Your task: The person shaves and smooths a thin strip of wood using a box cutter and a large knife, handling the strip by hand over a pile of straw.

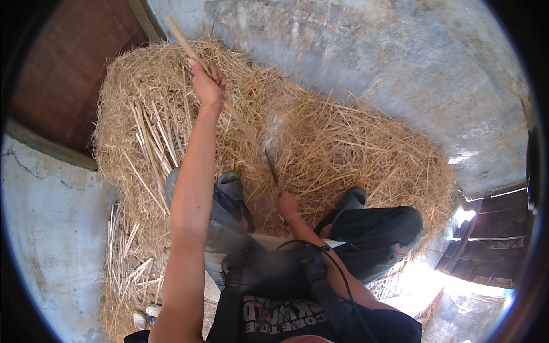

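My left hand is raised high and gripped around a long pale stick that runs from the upper left down toward the middle of the straw. My right hand is low, between my knees, and holds a thin dark blade whose tip meets the lower end of the stick. I am squatting; my grey shoes rest on a big heap of dry straw.
Several cut pale sticks lie on the straw at left. A rough concrete wall stands behind the heap, a brown wooden door at upper left, dark wooden planks at right.
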{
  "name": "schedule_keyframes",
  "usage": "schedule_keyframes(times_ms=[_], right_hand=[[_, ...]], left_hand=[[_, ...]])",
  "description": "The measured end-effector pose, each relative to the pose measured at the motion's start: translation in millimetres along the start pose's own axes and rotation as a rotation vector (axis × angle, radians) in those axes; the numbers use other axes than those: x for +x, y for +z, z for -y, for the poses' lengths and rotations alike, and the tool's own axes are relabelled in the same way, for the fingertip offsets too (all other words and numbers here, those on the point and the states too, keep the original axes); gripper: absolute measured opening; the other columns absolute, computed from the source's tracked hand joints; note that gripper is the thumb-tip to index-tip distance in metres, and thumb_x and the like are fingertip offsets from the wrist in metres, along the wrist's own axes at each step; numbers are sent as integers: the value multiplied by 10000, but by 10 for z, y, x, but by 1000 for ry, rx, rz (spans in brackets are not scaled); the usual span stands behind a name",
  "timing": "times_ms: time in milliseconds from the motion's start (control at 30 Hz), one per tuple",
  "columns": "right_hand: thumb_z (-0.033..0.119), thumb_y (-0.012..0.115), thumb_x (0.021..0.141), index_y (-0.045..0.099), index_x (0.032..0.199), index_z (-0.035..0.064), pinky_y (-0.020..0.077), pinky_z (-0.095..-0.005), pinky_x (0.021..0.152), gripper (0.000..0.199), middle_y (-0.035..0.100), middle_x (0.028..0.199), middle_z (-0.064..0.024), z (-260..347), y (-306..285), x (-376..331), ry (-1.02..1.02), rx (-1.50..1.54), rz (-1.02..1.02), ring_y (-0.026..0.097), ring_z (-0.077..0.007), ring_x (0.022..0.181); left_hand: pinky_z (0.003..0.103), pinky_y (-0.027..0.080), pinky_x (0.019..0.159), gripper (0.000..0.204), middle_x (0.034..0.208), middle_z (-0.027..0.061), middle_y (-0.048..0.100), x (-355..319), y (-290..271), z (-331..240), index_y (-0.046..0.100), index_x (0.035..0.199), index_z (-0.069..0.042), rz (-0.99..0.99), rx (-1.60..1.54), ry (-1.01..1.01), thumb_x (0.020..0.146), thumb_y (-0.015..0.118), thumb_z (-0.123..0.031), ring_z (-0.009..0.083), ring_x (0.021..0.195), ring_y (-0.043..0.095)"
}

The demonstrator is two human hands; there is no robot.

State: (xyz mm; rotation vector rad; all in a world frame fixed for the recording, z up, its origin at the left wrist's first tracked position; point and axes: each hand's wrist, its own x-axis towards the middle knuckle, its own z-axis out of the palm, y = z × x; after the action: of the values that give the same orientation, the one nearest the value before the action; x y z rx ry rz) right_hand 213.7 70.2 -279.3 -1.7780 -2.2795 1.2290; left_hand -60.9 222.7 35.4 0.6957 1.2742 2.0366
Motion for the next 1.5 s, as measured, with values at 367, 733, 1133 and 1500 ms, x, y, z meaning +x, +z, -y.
schedule_keyframes(times_ms=[367,733,1133,1500], right_hand=[[178,554,982,433,1524,97,544,-477,777,562,700,1004,-234,-93,36,23,9,258,-116,691,-398,891],[198,588,998,475,1516,119,524,-409,741,536,705,970,-172,-139,71,40,-43,473,-295,678,-278,824],[164,625,950,572,1417,63,529,-361,833,481,712,1164,-198,-68,42,14,2,520,-317,704,-273,967],[147,613,963,564,1423,79,525,-376,756,468,677,914,-165,-107,86,104,-55,534,-310,661,-284,795]], left_hand=[[259,188,393,722,541,-46,254,-299,-81,-817,296,604,-154,196,-107,124,1010,106,-721,108,446,226],[251,283,416,684,564,-35,368,-319,263,-267,435,705,-134,128,60,151,1040,175,-670,99,447,324],[238,191,364,722,486,-55,293,-442,186,-643,404,632,-157,337,-30,214,1040,113,-677,84,415,279],[283,162,446,795,497,-18,264,35,-336,206,357,593,-152,166,-45,73,953,99,-812,127,465,241]])
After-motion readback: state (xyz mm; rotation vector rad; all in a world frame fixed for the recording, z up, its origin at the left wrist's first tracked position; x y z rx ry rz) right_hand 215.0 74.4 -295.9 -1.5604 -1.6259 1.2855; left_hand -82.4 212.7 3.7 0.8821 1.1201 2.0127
